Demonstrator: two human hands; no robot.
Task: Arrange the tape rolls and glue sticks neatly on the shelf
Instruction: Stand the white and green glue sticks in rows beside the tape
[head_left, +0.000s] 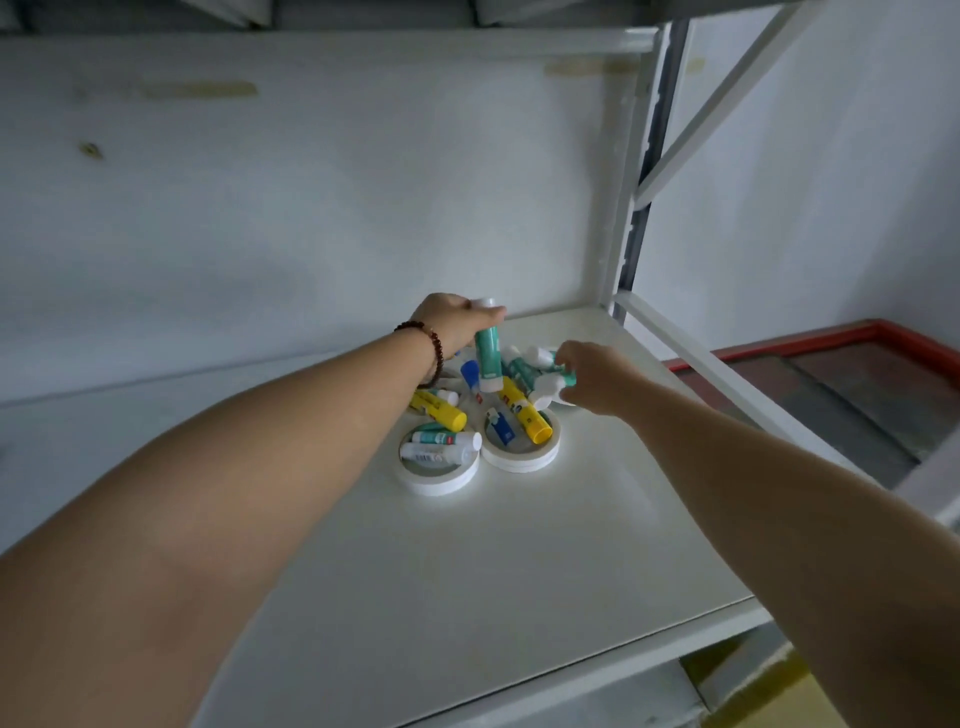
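A heap of glue sticks and white tape rolls lies on the white shelf (519, 545). My left hand (452, 319) grips a green glue stick (488, 358) held upright above the heap. My right hand (597, 376) grips another green glue stick (550, 364) at the heap's right side. Two white tape rolls lie flat at the front: the left tape roll (439, 480) has green-and-white sticks lying in it, the right tape roll (519, 457) holds a yellow glue stick (527, 410). Another yellow glue stick (441, 410) lies at the left.
A white back panel (311, 208) closes the shelf behind the heap. A white upright post (628, 208) and a diagonal brace (727, 98) stand at the right. A side rail (727, 384) runs along the right edge. A red-edged floor area (857, 374) lies beyond.
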